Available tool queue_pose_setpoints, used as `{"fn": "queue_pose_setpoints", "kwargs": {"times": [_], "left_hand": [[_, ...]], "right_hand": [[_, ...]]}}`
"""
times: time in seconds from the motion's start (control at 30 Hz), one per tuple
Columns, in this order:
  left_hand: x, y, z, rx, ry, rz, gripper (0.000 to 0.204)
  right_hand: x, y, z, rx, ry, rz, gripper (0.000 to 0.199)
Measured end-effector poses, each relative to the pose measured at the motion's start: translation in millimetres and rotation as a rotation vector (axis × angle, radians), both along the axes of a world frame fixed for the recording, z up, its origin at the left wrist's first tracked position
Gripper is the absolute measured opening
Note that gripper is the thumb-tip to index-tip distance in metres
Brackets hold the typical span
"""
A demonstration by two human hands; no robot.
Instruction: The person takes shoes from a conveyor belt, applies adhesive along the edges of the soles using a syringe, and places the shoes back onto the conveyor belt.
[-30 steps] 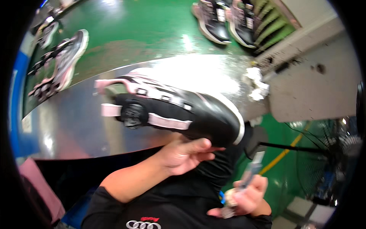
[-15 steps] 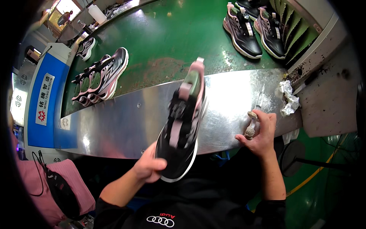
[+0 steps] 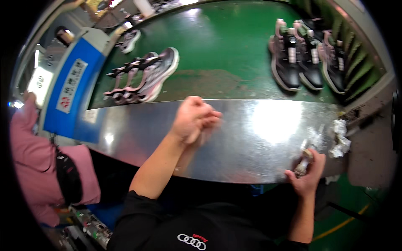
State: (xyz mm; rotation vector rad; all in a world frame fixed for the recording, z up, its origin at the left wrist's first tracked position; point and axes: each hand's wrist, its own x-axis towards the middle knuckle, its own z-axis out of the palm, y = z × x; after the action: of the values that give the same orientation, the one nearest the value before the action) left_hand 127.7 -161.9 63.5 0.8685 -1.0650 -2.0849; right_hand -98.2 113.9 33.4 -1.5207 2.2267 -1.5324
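Note:
My left hand (image 3: 196, 120) is raised over the metal strip (image 3: 238, 125) at the front of the bench. Its fingers are curled in, slightly blurred, and I see nothing in them. At the strip's right end my right hand (image 3: 310, 170) grips a small grey-beige tool (image 3: 302, 163) with a rounded top, its lower part among my fingers; its exact kind does not show. Farther back on the right stand black-and-pink sneakers (image 3: 285, 67), toes toward me. A row of similar sneakers (image 3: 157, 75) leans together on the left, soles partly turned to the right.
Crumpled white paper (image 3: 340, 140) lies beside my right hand. Green flaps (image 3: 363, 62) hang at the far right of the green bench top (image 3: 234, 46). A blue-and-white machine panel (image 3: 73, 88) borders the left. A person in a pink sleeve (image 3: 31, 138) is at the left.
The sneaker has left my left hand, which is now curled over the metal strip. Three sneakers show in the right front row instead of two. My right hand keeps its grip; the view has shifted.

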Motion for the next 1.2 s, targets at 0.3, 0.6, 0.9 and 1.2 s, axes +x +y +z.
{"fn": "queue_pose_setpoints", "kwargs": {"times": [0.3,0.6,0.9,1.2], "left_hand": [[176,-125,-28,-0.588,-0.483,0.515,0.039],[98,-142,-11,-0.710,-0.374,0.369,0.085],[124,6,21,-0.808,-0.298,-0.063,0.082],[95,33,22,-0.067,0.084,-0.100,0.069]], "right_hand": [[3,-5,3,0.075,0.133,-0.003,0.079],[15,-8,-1,0.067,0.178,-0.041,0.079],[12,-1,-8,0.075,0.005,0.011,0.083],[2,32,-4,0.015,-0.382,0.022,0.093]]}}
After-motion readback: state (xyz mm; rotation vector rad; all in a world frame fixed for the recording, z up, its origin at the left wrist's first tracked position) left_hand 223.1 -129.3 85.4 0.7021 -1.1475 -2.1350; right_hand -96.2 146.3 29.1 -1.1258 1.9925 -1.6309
